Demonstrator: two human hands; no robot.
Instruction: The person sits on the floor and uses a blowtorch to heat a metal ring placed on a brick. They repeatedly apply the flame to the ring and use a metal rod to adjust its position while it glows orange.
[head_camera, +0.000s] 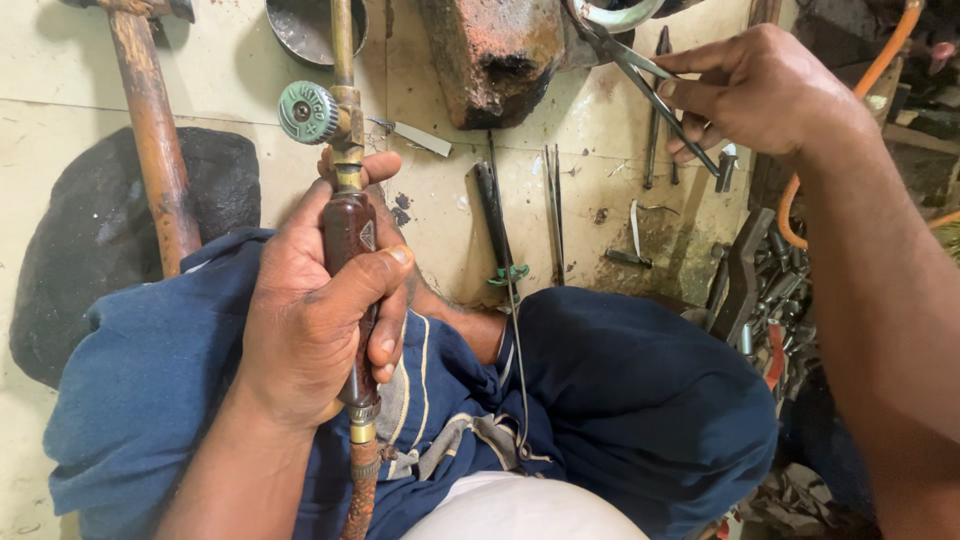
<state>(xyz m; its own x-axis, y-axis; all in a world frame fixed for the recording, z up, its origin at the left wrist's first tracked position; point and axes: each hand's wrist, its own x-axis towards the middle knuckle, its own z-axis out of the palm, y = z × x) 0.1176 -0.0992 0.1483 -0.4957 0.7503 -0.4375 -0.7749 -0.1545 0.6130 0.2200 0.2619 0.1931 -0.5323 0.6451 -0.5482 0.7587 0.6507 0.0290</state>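
Both hands are busy in my head view: my left hand (320, 320) is wrapped tight round the dark grip of a brass torch (350, 230) over my lap, its green valve knob (308, 112) just above my thumb. My right hand (755, 90) pinches long metal tongs (650, 85), whose tips clamp a silvery ring (615, 15) beside a rusty block (495, 50). A wooden-handled hammer (155, 130) lies on the floor at left

Head camera, single view: you are wearing it and it is looking steeply down, close over your lap and crossed legs. Your left hand (320, 310) is filling the lower centre of the frame; your right hand (760, 90) is reaching into the upper right. The tiled floor (60, 120) is spreading across the top and left edge.
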